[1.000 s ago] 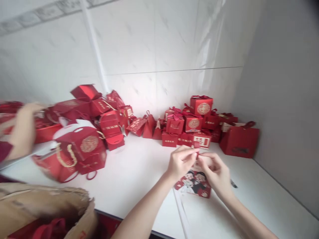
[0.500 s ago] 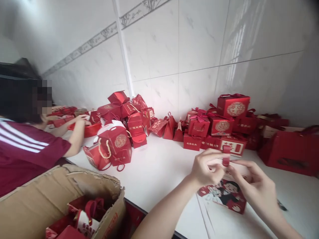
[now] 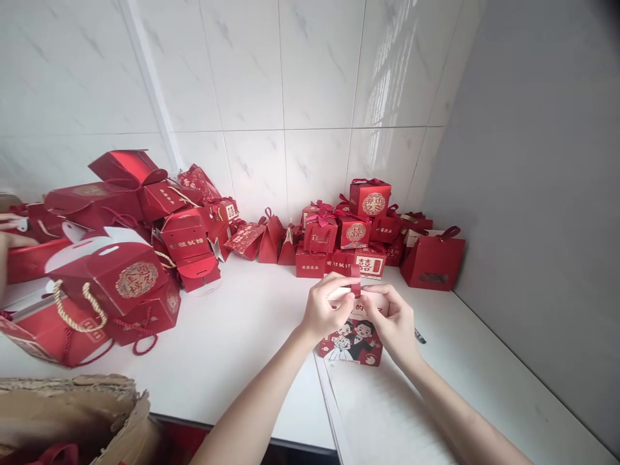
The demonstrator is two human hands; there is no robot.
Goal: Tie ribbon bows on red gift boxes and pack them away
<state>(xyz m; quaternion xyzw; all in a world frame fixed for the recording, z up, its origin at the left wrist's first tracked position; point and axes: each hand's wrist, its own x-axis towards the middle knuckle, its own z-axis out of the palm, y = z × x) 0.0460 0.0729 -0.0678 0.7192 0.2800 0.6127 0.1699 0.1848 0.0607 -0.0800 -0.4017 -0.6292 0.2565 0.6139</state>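
Note:
A red gift box (image 3: pixel 352 345) printed with a cartoon bride and groom stands on the white table in front of me. From its top rises a red ribbon loop (image 3: pixel 355 272). My left hand (image 3: pixel 327 310) is closed at the left of the box's pale top edge, thumb and fingers pinching by the ribbon. At the right of that same edge my right hand (image 3: pixel 391 315) pinches too, thumb close to the ribbon's base. The fingers hide part of the box top.
Red gift boxes (image 3: pixel 356 232) are stacked along the tiled wall. A larger heap (image 3: pixel 135 274) lies to the left, beside another person's hand (image 3: pixel 12 239). A torn carton (image 3: pixel 123 407) stands at lower left. A small dark object (image 3: pixel 420 336) lies right of my hands.
My view has turned to the right, so the other person is mostly out of the picture. Both hands stay at the top of the gift box, by its ribbon.

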